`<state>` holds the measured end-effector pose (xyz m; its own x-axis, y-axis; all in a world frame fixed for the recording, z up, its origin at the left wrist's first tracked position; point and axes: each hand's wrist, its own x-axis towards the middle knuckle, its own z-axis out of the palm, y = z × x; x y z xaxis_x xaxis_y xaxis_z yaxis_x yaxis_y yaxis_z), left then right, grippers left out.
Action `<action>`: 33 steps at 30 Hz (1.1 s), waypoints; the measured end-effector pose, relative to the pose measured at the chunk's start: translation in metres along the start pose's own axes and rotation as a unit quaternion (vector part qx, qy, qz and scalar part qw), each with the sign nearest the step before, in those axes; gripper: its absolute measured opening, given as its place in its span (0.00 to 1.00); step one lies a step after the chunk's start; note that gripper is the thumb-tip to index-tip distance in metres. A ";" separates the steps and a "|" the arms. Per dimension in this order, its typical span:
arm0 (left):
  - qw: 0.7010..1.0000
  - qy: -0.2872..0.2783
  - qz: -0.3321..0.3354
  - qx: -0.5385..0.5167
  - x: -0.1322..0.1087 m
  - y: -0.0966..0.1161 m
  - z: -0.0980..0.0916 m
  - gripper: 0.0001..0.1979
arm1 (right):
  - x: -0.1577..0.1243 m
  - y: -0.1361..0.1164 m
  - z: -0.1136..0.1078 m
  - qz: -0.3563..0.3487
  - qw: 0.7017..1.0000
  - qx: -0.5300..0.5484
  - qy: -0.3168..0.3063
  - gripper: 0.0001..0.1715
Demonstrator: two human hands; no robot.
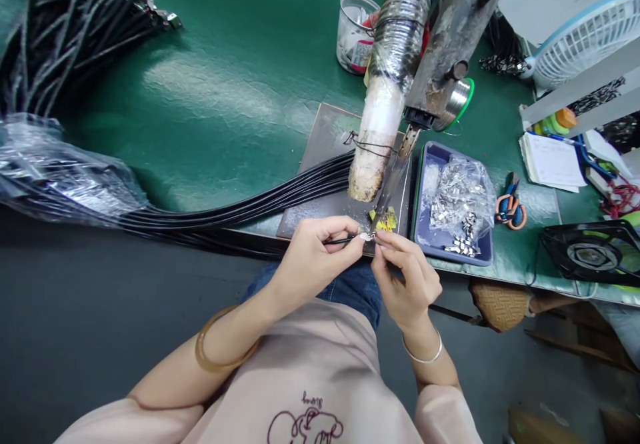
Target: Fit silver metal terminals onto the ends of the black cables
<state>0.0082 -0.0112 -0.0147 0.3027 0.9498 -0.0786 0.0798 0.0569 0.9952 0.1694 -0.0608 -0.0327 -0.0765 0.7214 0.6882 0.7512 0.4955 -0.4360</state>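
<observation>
We pinch a thin black wire (344,240) between thumb and forefinger of our left hand (317,261), its end pointing toward 3 o'clock. At that end sits a small metal clip (367,236), gripped narrowly by the fingertips of our right hand (406,277). The two hands nearly touch. Both wrists bend inward, palms facing each other, at the table edge. The iron (397,167) slants down from 12 o'clock, its tip just above the clip. At 2 o'clock lies a tray (435,154) of metal parts.
</observation>
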 end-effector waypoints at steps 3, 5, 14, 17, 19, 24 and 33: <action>1.000 0.002 0.014 0.019 -0.001 0.001 0.000 0.09 | 0.000 0.002 0.001 0.015 1.000 0.015 0.002 0.15; 0.999 0.004 0.025 0.030 -0.002 0.002 -0.001 0.08 | 0.000 0.003 0.001 0.016 1.000 0.023 -0.002 0.15; 0.997 0.009 0.045 0.062 -0.005 0.005 -0.005 0.07 | 0.004 -0.001 -0.003 -0.010 1.000 0.001 -0.008 0.13; 0.997 -0.004 0.045 0.067 -0.006 0.003 -0.005 0.07 | 0.002 0.000 -0.004 -0.028 0.999 -0.010 -0.025 0.11; 0.996 -0.007 0.051 0.076 -0.006 0.001 -0.005 0.07 | 0.001 0.001 -0.005 -0.032 0.999 -0.012 -0.035 0.11; 0.990 0.006 0.092 0.111 -0.008 -0.002 -0.005 0.07 | 0.000 0.001 -0.006 -0.016 0.999 0.018 -0.029 0.12; 0.983 -0.092 0.111 0.110 -0.018 -0.008 0.001 0.10 | -0.003 0.006 -0.027 0.010 0.997 0.056 -0.059 0.11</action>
<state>0.0029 -0.0291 -0.0212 0.5013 0.8583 0.1097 0.1899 -0.2328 0.9538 0.1916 -0.0733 -0.0217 -0.1430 0.7806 0.6084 0.6766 0.5258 -0.5156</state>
